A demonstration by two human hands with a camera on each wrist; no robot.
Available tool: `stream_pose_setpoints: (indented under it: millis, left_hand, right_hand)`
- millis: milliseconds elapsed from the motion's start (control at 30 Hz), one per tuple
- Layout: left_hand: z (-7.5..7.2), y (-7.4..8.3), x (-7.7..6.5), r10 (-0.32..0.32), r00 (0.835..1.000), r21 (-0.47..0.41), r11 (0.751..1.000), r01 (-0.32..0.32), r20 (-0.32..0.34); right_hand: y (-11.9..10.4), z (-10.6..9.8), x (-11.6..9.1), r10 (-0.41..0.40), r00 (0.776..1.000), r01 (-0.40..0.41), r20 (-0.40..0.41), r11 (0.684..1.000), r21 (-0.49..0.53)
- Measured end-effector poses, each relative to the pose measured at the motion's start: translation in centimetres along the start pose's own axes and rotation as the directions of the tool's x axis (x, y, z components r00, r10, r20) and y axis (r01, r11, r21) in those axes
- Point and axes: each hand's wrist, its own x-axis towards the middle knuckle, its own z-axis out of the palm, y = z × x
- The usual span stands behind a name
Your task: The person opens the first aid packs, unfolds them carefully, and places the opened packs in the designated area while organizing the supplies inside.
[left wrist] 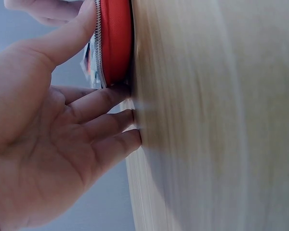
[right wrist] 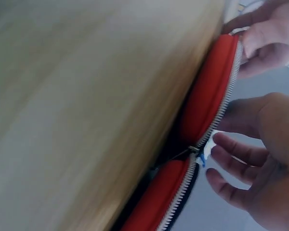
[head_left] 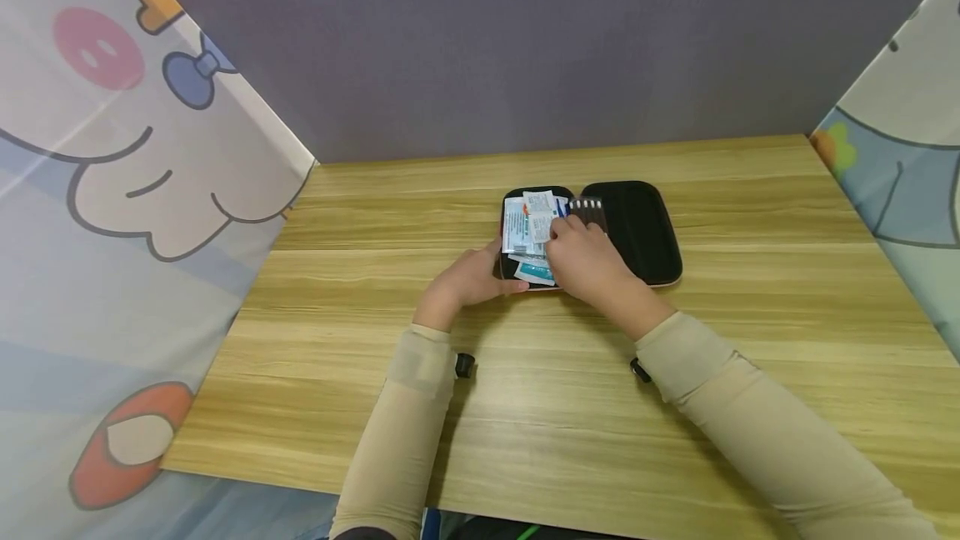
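Red zippered case [head_left: 642, 242], black inside, spread open flat: one half against the left hand [head_left: 472, 276], the other right of the right hand [head_left: 588, 263]. Between the hands, overlapping printed packets [head_left: 517, 230], mostly white, teal nearest the left hand.

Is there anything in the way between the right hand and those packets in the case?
Nothing visible. The right hand is at the right side of the packets; the case lies open, its other half folded out to the right, and the left hand is at its left side, out of that path.
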Motion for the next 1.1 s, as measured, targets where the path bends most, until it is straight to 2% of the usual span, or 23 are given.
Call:
stream_pose_setpoints:
  millis: [367, 700, 867, 1100]
  left_hand:
    - [0.2, -0.1, 0.1, -0.005, 1.0, 0.01, 1.0, 0.005, 0.004]
    - [0.1, 0.0, 0.0, 0.01, 1.0, 0.0, 1.0, -0.01, -0.005]
    - [0.2, -0.1, -0.1, -0.008, 1.0, 0.007, 1.0, 0.008, -0.001]
    - [0.2, 0.0, -0.1, -0.016, 1.0, 0.013, 1.0, 0.016, 0.004]
  right_hand:
    - [0.2, 0.2, -0.1, -0.087, 0.995, 0.082, -0.052, 0.992, -0.094]
    - [-0.9, -1.0, 0.3, -0.064, 0.998, 0.065, 0.02, 0.994, -0.084]
    - [-1.2, -0.7, 0.4, -0.076, 0.995, 0.083, 0.067, 0.991, -0.108]
    - [-1.1, -0.5, 0.2, -0.169, 0.985, 0.17, 0.018, 0.97, -0.176]
